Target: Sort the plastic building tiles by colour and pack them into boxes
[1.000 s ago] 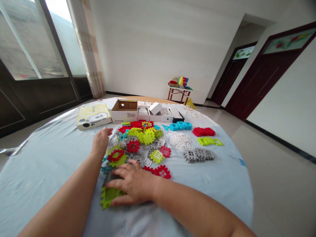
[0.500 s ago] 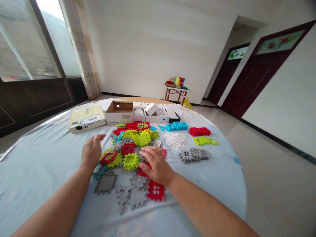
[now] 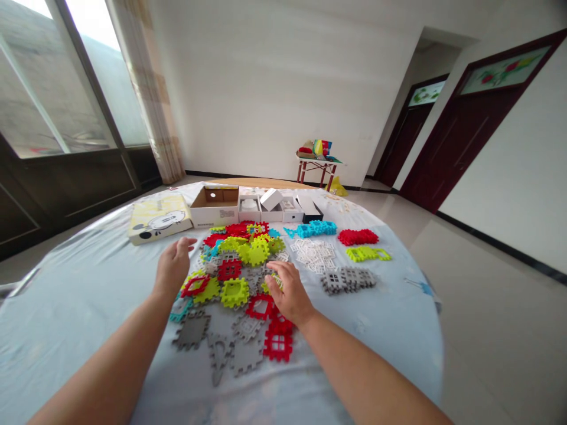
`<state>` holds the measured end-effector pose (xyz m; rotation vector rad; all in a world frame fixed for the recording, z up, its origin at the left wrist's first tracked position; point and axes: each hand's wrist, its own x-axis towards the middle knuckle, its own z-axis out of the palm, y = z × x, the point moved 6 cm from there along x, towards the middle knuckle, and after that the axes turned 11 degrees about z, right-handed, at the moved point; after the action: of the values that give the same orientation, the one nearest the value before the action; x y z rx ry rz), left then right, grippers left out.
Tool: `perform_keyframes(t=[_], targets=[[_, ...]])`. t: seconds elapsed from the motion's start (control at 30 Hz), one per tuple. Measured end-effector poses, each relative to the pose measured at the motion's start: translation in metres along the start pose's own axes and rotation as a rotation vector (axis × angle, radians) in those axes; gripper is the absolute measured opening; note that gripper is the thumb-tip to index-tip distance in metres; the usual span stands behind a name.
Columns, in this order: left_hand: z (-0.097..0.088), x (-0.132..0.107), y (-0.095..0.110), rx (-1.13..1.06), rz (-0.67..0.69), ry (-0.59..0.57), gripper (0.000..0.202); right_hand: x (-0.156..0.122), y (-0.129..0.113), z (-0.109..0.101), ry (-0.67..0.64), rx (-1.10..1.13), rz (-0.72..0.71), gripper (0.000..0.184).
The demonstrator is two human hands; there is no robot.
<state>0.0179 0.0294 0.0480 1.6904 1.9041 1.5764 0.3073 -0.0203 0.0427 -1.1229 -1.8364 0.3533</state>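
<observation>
A mixed heap of plastic interlocking tiles with notched edges lies in front of me, with a lime-green tile (image 3: 235,293), a red window tile (image 3: 229,270) and a grey tile (image 3: 192,330) among them. My left hand (image 3: 173,267) hovers at the heap's left edge, holding nothing, fingers apart and pointing right. Over the right side of the heap is my right hand (image 3: 289,290), its fingers spread and partly covering a lime-green piece; whether it touches the tiles I cannot tell. Below it lies another red window tile (image 3: 278,343).
To the right sit a grey tile stack (image 3: 348,280), white pieces (image 3: 313,255), blue tiles (image 3: 316,228), red tiles (image 3: 358,237) and lime tiles (image 3: 368,254). Behind stand an open box (image 3: 215,213), small white boxes (image 3: 271,199) and a yellow-white box lid (image 3: 159,219). The round table's cloth (image 3: 376,342) is pale blue.
Both my hands have shifted right. More red and grey tiles near the middle show where my right hand was. The sorted groups at the right stay put.
</observation>
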Motion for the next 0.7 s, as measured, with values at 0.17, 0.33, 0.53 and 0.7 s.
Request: perform_keyframes(t=[0.17,0.33,0.53,0.7], targets=[[0.032,-0.005,0.045,0.147,0.163,-0.113,0.038,0.003,0.012,-0.005,0.072,0.064,0.048,0.026],[0.096,-0.017,0.102,0.313,0.546,-0.368,0.038,0.011,0.040,-0.005,0.123,0.153,0.194,0.026],[0.154,-0.026,0.116,0.522,0.646,-0.639,0.060,0.015,0.060,-0.001,0.154,0.230,0.286,0.026],[0.148,-0.019,0.102,0.587,0.674,-0.693,0.065,0.015,0.062,0.000,0.137,0.265,0.313,0.025]])
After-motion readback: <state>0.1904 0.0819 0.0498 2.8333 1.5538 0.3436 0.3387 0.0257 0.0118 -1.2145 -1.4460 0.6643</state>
